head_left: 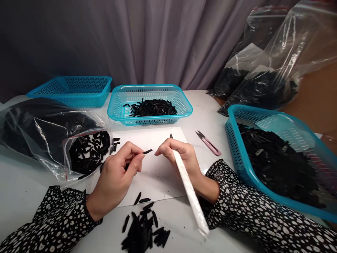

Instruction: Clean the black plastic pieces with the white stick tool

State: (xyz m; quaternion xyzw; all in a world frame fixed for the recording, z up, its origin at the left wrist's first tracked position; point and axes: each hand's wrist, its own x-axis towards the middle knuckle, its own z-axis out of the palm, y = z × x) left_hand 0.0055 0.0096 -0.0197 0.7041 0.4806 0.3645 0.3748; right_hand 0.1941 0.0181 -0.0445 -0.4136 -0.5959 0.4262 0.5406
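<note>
My left hand point(116, 175) pinches a small black strip point(147, 151) between thumb and forefinger, its free end pointing right. Another dark piece partly shows under the curled fingers. My right hand point(181, 158) is closed around a long white-wrapped blade tool point(190, 189); its dark pointed tip point(171, 135) sticks out beyond the fingers. Both hands are above a white sheet point(158, 179) dotted with black crumbs, a small gap between them. Below them lies a loose pile of black strips point(139, 228).
A blue basket point(150, 120) with black strips stands behind the sheet, another blue basket point(102, 100) back left. Left is an open plastic bag point(47, 130) of black pieces. Pink thread snips point(209, 143), a large filled basket point(231, 147) and clear bags point(263, 84) are right.
</note>
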